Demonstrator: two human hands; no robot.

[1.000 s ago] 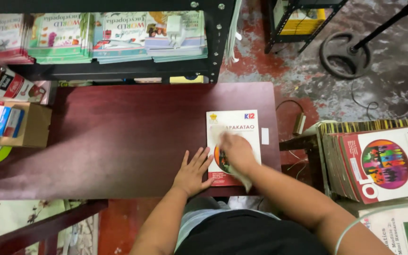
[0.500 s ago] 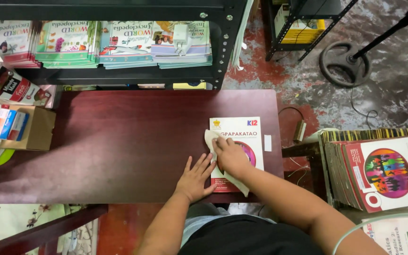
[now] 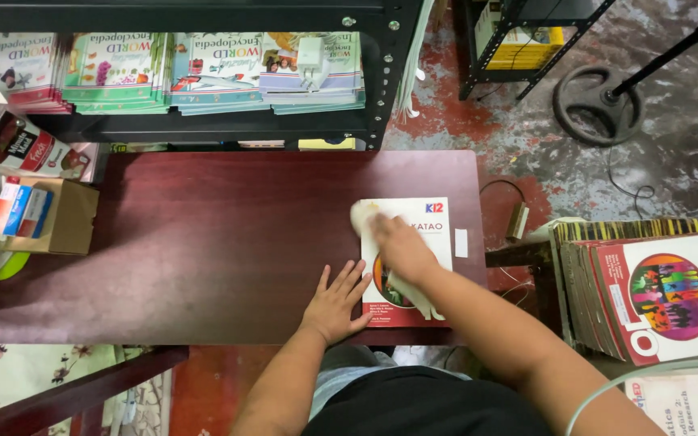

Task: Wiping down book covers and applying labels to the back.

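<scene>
Now right hand (image 3: 400, 246) pressing cloth (image 3: 363, 215) on book (image 3: 434, 234), left hand (image 3: 338, 295) spread at 9 o'clock; could slide off table (image 3: 203, 242) edge.

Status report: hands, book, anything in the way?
Left hand flat on table beside book. Right hand presses cloth on its cover. Nothing blocking.

A dark red table (image 3: 203, 242) stands before a black metal shelf (image 3: 203, 125) stacked with colourful books (image 3: 179, 69). At the table's left edge sits a cardboard box (image 3: 70, 216) holding small cartons. To the right, a stack of red-and-white books (image 3: 656, 295) leans on its side. A round black stand base (image 3: 595, 105) rests on the mottled floor (image 3: 688, 161).
</scene>
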